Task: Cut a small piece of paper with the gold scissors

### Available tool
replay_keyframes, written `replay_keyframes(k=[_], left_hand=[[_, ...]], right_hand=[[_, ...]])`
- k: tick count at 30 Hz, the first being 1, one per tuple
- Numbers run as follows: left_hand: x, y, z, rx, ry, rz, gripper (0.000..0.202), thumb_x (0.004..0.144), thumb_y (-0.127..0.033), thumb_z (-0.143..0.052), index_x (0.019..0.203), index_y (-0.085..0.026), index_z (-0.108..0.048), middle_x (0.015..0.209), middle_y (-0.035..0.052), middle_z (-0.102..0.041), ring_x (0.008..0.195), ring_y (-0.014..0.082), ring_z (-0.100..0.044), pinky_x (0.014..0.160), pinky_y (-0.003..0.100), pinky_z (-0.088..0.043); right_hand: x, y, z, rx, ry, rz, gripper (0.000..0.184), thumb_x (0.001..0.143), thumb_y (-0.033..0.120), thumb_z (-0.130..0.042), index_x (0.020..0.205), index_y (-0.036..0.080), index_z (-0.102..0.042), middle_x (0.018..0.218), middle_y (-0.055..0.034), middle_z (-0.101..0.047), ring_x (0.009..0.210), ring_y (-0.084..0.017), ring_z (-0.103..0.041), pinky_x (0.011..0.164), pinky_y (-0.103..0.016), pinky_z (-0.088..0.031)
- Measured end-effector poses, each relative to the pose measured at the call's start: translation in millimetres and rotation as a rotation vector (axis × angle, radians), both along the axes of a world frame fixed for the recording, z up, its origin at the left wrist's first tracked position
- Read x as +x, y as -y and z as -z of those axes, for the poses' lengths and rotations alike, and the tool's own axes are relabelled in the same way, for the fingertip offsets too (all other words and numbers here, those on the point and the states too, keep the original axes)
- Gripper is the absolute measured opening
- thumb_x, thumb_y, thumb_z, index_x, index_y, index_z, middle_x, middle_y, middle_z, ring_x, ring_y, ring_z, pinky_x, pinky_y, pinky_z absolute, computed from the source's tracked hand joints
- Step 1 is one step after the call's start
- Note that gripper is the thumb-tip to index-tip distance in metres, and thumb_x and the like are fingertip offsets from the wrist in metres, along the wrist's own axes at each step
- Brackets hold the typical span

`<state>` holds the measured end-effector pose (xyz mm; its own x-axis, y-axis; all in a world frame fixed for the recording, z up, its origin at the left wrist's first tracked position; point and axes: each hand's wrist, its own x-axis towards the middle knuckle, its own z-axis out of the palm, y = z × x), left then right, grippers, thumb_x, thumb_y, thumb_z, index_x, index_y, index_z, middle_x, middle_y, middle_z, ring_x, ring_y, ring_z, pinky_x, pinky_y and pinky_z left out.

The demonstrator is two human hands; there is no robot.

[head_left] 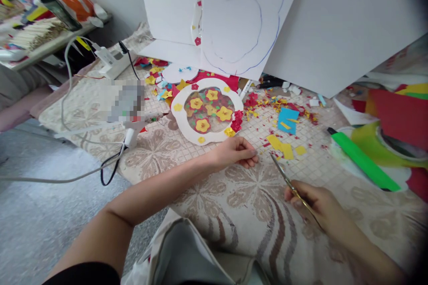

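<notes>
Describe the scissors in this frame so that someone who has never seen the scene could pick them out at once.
Start at the patterned beige blanket spread across the floor, then find the white flower-shaped frame filled with yellow and red paper blossoms. Below and to its right, the right hand holds the scissors, blades pointing up-left toward the left hand. They are the only thin, metallic, gold-tinted thing among flat coloured paper scraps.

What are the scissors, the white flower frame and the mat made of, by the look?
Scissors in the right hand: metal, thin shiny blades, brassy glint. Flower frame: likely matte white card or foam board, flat cut edge. Mat: woven or quilted fabric, soft floral pattern.
</notes>
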<state>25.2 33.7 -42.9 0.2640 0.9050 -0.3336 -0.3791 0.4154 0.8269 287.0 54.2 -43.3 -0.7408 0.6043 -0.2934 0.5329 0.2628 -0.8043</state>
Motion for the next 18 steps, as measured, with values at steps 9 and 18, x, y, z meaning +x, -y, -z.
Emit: replay_keyframes(k=[9, 18], left_hand=[[-0.4, -0.1, -6.7, -0.074, 0.090, 0.017, 0.007, 0.079, -0.013, -0.064, 0.080, -0.010, -0.057, 0.067, 0.0001, -0.067, 0.052, 0.0043, -0.060, 0.053, 0.016, -0.047], [-0.9, -1.0, -6.1, -0.086, 0.136, 0.007, 0.013, 0.075, -0.017, -0.069, 0.074, -0.009, -0.059, 0.066, 0.0007, -0.067, 0.051, 0.0031, -0.059, 0.052, 0.014, -0.046]], right_hand=[[2.2, -1.3, 2.4, -0.026, 0.019, -0.008, 0.047, 0.089, 0.061, -0.040, 0.075, 0.017, -0.052, 0.061, -0.0004, -0.047, 0.056, -0.015, -0.042, 0.050, -0.024, -0.031], [-0.3, 0.8, -1.8, -0.078, -0.043, 0.038, 0.048, 0.089, 0.061, -0.041, 0.074, 0.017, -0.052, 0.059, 0.0001, -0.044, 0.051, -0.013, -0.039, 0.046, -0.023, -0.030]])
